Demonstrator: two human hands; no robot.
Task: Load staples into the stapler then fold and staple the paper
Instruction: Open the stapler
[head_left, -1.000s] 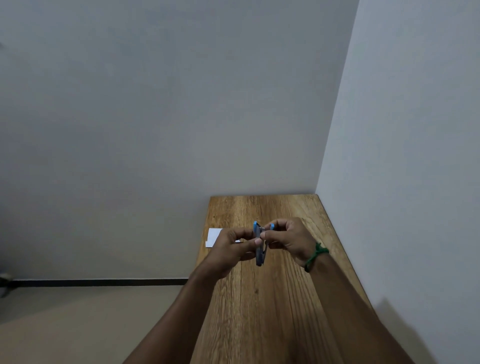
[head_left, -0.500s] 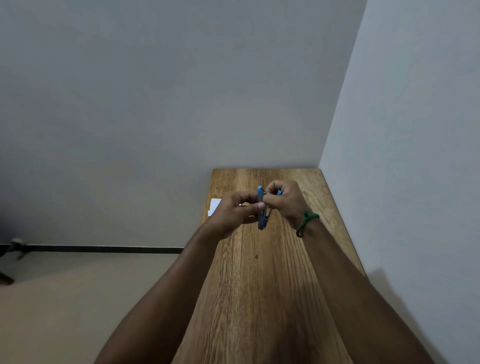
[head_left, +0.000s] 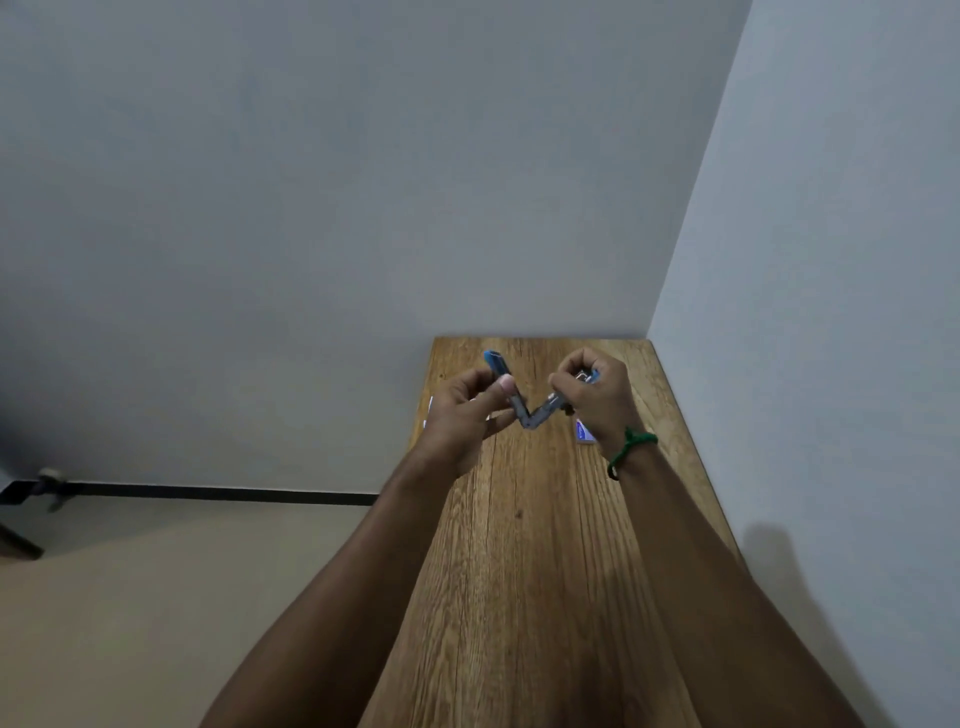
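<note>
A small blue and grey stapler (head_left: 527, 413) is swung apart into a V above the far end of the wooden table (head_left: 524, 545). My left hand (head_left: 465, 410) pinches the left arm with the blue tip, and my right hand (head_left: 595, 397) grips the other arm. The hinge points down between them. Only a sliver of the white paper (head_left: 429, 410) shows behind my left hand. A small white and blue staple box (head_left: 584, 432) lies on the table under my right wrist, mostly hidden.
The narrow table sits in a corner, with a grey wall (head_left: 831, 312) along its right edge and another behind its far end. Beige floor (head_left: 156, 597) drops away on the left. A green cord bracelet (head_left: 631, 449) circles my right wrist.
The stapler, held folded together before, has been pulled apart into a V as my hands moved away from each other. The staple box has come into view.
</note>
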